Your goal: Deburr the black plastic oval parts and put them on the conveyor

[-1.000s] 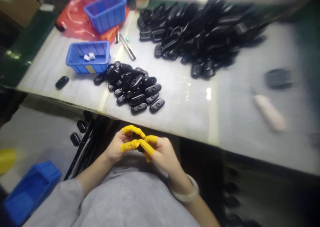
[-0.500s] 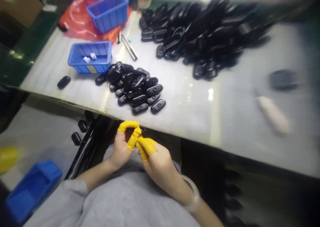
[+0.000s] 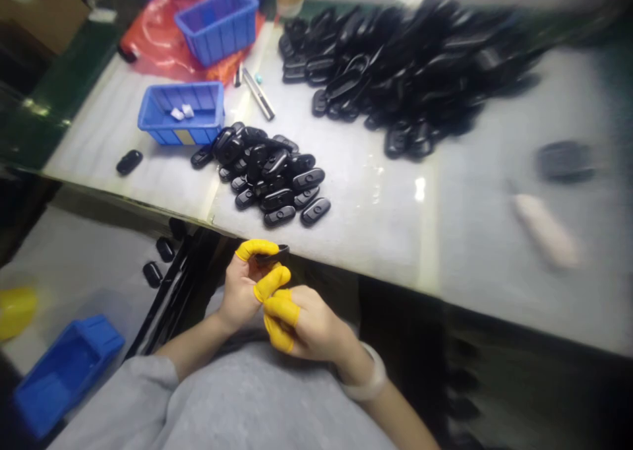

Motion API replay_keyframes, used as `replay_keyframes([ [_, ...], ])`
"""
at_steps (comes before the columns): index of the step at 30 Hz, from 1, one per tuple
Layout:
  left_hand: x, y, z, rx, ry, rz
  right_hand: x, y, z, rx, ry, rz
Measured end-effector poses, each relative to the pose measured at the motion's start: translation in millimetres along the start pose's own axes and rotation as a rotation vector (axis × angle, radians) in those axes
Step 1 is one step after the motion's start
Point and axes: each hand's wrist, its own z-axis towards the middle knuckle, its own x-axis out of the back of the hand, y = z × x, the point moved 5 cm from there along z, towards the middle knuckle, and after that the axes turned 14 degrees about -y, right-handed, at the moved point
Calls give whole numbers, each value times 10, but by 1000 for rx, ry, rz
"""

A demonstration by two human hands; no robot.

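Observation:
My left hand (image 3: 242, 295), with yellow finger cots on its index finger and thumb, is closed on a black oval plastic piece (image 3: 277, 255) whose thin rim shows past the fingertips. Just to the right and nearer my body, my right hand (image 3: 312, 324) wears yellow cots as well. Its fingers are pinched together against the left thumb, and whatever lies in that pinch is hidden. On the table beyond the hands lies a pile of small black oval casings (image 3: 274, 173).
A blue bin (image 3: 182, 132) holding white bits stands behind the pile, beside a silver knife (image 3: 258, 94). A large heap of black parts (image 3: 410, 74) covers the back. A pinkish object (image 3: 546, 232) lies right. Another blue bin (image 3: 66, 377) sits lower left.
My right hand has drawn down toward my body, away from the black piece. More of the piece's rim shows in my left hand, and the left thumb has straightened.

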Motion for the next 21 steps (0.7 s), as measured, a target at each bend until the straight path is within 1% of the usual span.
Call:
replay_keyframes([
  [3, 4, -61, 34, 8, -87, -31, -17, 2, -9, 12, 19, 31],
  [6, 24, -90, 65, 8, -186, -43, 33, -10, -22, -40, 144, -58],
  [8, 47, -86, 71, -13, -214, -91, 80, -38, -45, -52, 231, -138],
  [10, 58, -84, 62, -22, -246, -152, 115, -54, -70, -43, 246, -142],
  [13, 53, -96, 32, 6, -345, -145, 183, -24, -126, -76, 225, -75],
  [14, 55, -110, 22, 38, -381, -123, 203, -15, -143, -81, 210, -61],
  [16, 66, -153, 2, 134, -452, -95, 224, -19, -163, -40, 159, -39],
  [19, 78, -218, -20, 292, -574, -91, 195, -36, -147, 10, 20, -1],
  [21, 88, -240, -24, 365, -632, -100, 158, -40, -118, -31, -93, 11],
])
